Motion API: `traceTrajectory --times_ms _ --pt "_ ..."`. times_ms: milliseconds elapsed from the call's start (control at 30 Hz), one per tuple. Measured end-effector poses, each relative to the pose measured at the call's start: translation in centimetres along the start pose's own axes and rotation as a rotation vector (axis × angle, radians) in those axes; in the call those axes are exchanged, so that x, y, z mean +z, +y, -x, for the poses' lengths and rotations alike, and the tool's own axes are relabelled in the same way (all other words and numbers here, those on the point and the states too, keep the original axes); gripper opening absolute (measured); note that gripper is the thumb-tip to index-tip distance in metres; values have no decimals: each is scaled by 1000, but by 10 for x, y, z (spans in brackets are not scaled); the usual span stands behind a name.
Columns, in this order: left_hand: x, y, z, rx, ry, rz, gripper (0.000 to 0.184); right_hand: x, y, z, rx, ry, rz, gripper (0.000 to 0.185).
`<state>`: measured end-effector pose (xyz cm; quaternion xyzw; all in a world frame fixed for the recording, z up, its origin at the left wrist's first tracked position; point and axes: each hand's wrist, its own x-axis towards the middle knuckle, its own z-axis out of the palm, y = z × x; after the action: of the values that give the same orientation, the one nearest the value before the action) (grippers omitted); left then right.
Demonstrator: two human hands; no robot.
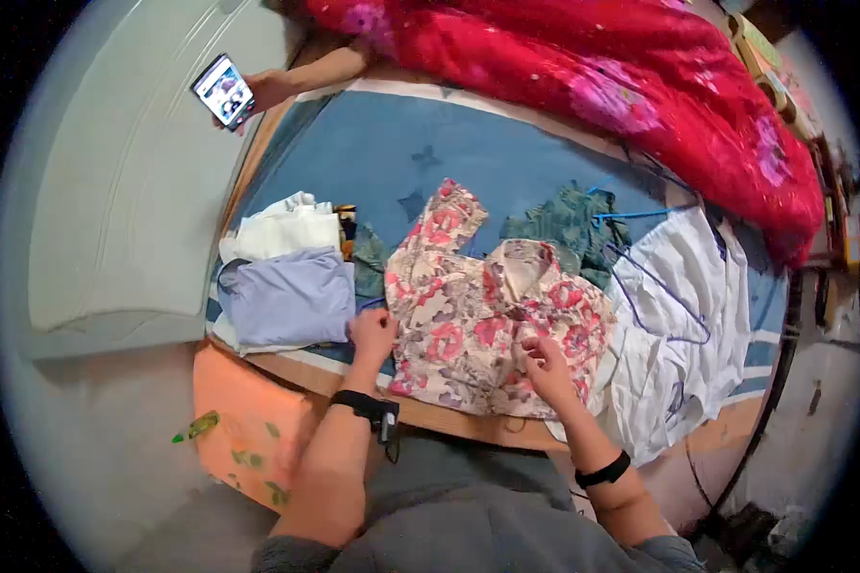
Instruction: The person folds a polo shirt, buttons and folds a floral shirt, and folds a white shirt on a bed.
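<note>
Nearest, bottom ctr of frame: we see grey clothing (487, 520) on the wearer, forearms reaching up-frame. Black strap w/ small device (358, 403) on L wrist, plain black band (604, 468) on R. Lower left: orange cover (253, 411) w/ green leaf print, beside the bed edge.

Hands, approx. mid-frame, well apart from each other. R hand (547, 361) is over lower right part of floral shirt, fingers half-curled; we can't tell if fabric is pinched. L hand (374, 329) is at the shirt's left edge, fingers bent inward; grip unclear to us.

Floral shirt (449, 334) (cream, red/pink/grey print) lies spread at frame ctr, collar up-right, one sleeve angled upward. Left of it we log a folded lavender garment (287, 296) on a stack, folded white cloth (291, 229) just behind. Right: white garment (683, 286), dk blue hanger (674, 337) on top. Behind shirt, right of ctr: crumpled green garment (554, 215).

Farther: blue bedsheet (354, 143) w/ dk stars; pale headboard (134, 191) at left; red floral quilt (535, 57) across top. Upper left, we note another person's hand (269, 91) holding a lit phone (224, 91).
</note>
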<state>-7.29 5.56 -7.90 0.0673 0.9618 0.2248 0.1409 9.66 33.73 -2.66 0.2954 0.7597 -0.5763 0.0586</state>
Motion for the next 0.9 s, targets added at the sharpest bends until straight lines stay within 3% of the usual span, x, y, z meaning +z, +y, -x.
traceTrajectory --times_ms 33,167,233,267,300,367,400,467,500,567,633,700,733,800,833,867,900 --pt "-1 2 -1 124 30 89 11 8 -14 -10 -5 -17 10 24" --pt "0 29 20 165 -13 460 10 53 -83 -59 -177 -117 144 26" --pt "4 33 26 338 144 432 14 87 -103 -91 -137 -218 68 28" --pt "8 34 26 332 65 457 15 102 -127 -103 -138 -236 151 34" --pt "15 33 25 327 -16 482 17 122 -127 -120 -141 -217 162 45" --pt "32 31 29 289 -56 597 19 164 -115 -152 -270 110 495 58" --pt "43 27 31 272 -109 708 21 177 -103 -172 -280 95 504 58" --pt "16 25 33 484 -62 454 27 187 -86 -200 -342 196 565 66" --pt "15 20 36 473 -52 466 27 191 -87 -204 -365 228 590 68" --pt "13 15 40 468 -119 424 32 193 -96 -209 -320 319 960 67" --pt "9 3 39 480 -157 497 34 188 -96 -223 -337 240 1126 61" --pt "-4 -3 43 277 -216 651 35 183 -79 -251 -271 128 1032 50" --pt "11 -13 34 270 -281 673 40 180 -77 -258 -262 132 1044 50" --pt "-10 -15 26 191 -262 696 44 185 -102 -259 -252 -136 61 30" --pt "-21 -17 22 105 -241 709 47 182 -117 -250 -256 -133 64 30" --pt "-5 -29 15 129 -183 744 50 177 -151 -225 -159 -335 -264 29" --pt "-31 -21 9 32 -162 710 50 174 -179 -202 -55 -529 -594 30"
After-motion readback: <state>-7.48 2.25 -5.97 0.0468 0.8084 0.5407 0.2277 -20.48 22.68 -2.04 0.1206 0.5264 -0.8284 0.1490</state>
